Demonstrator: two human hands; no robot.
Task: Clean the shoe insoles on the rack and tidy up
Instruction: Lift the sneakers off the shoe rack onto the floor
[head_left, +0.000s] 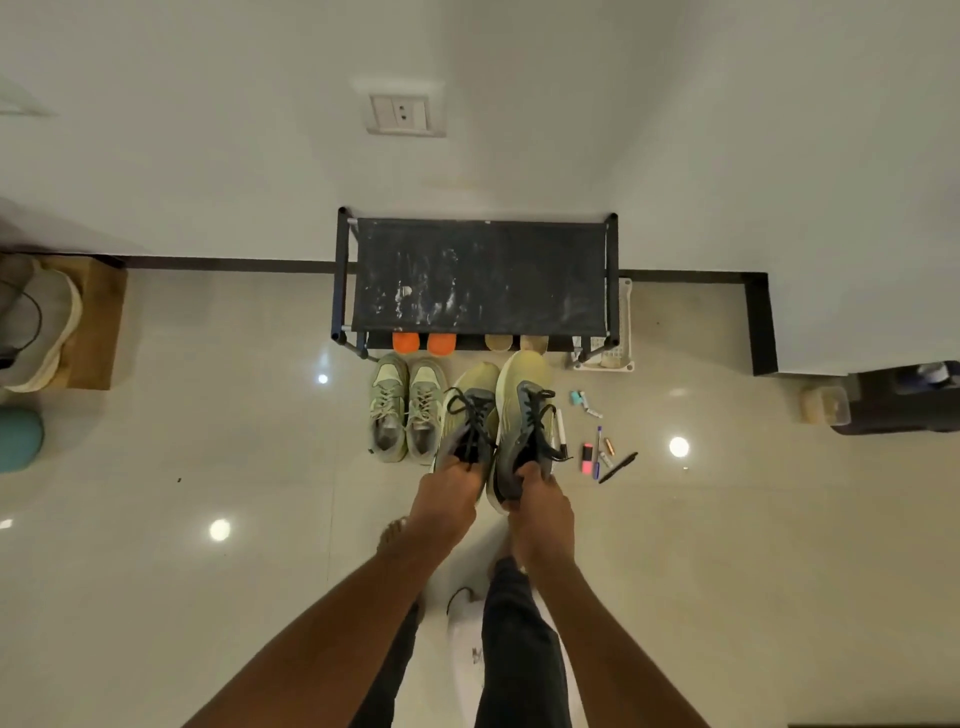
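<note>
A black shoe rack (480, 275) stands against the wall, its dusty top shelf bare. Orange shoe tips (423, 343) and tan shoe tips (517, 343) peek out from its lower shelf. My left hand (447, 506) grips the heel of one yellow-green sneaker (470, 410). My right hand (540, 512) grips the heel of its mate (524, 410). Both sneakers have black laces and are held just above the floor in front of the rack. No insoles can be seen.
A pale green pair of sneakers (408, 410) sits on the floor left of the held pair. Pens, markers and small items (597, 441) lie scattered to the right. A white basket (618, 343) stands beside the rack. A white cloth (467, 639) lies by my legs.
</note>
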